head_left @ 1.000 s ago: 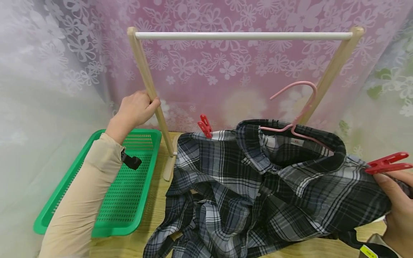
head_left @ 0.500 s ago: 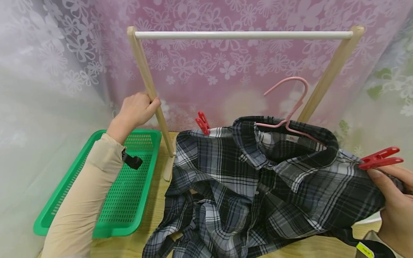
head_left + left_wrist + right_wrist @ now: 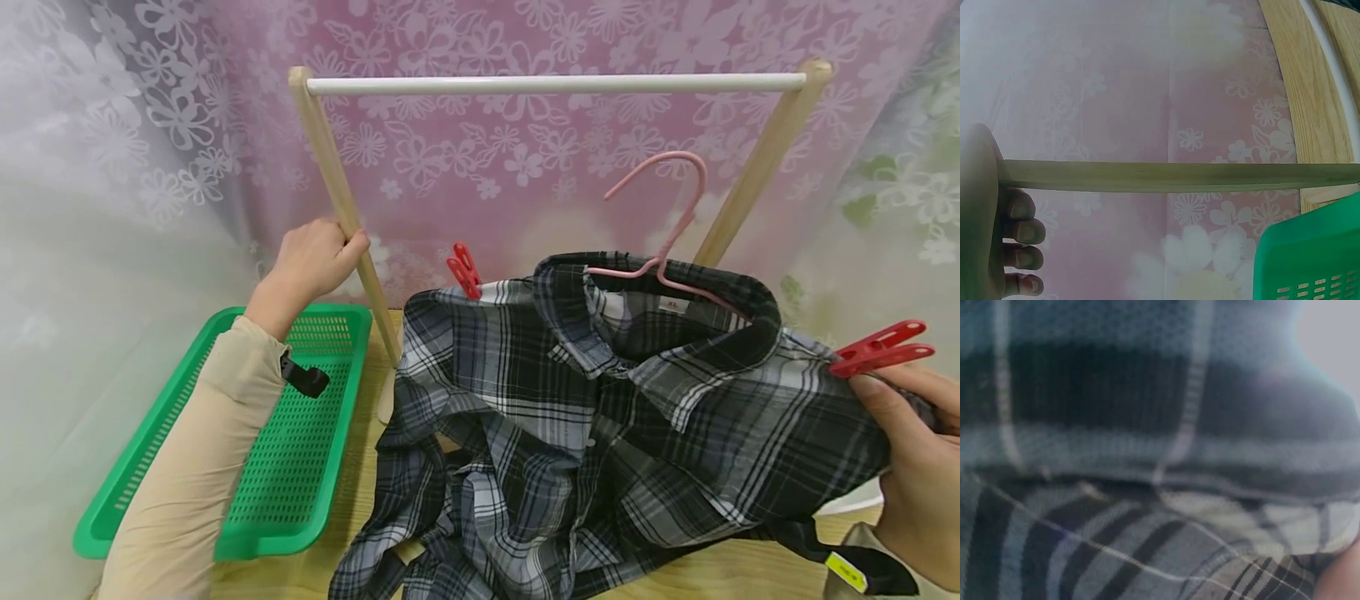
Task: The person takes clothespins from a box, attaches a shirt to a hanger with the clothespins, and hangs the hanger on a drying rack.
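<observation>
The left hand (image 3: 311, 260) wraps round the wooden post (image 3: 341, 200) of the rack, likely to keep it steady; the right hand (image 3: 907, 467) grips the plaid shirt (image 3: 600, 417) by its shoulder, lifting it on the pink hanger (image 3: 660, 242) below the white bar (image 3: 555, 83); red pegs (image 3: 881, 348) pin it on.

Probably a home laundry corner: wooden drying rack (image 3: 341, 200), flowered curtain (image 3: 487, 167), green basket (image 3: 330, 467).

wooden table (image 3: 337, 567), green basket (image 3: 247, 467), rack (image 3: 330, 175)
</observation>
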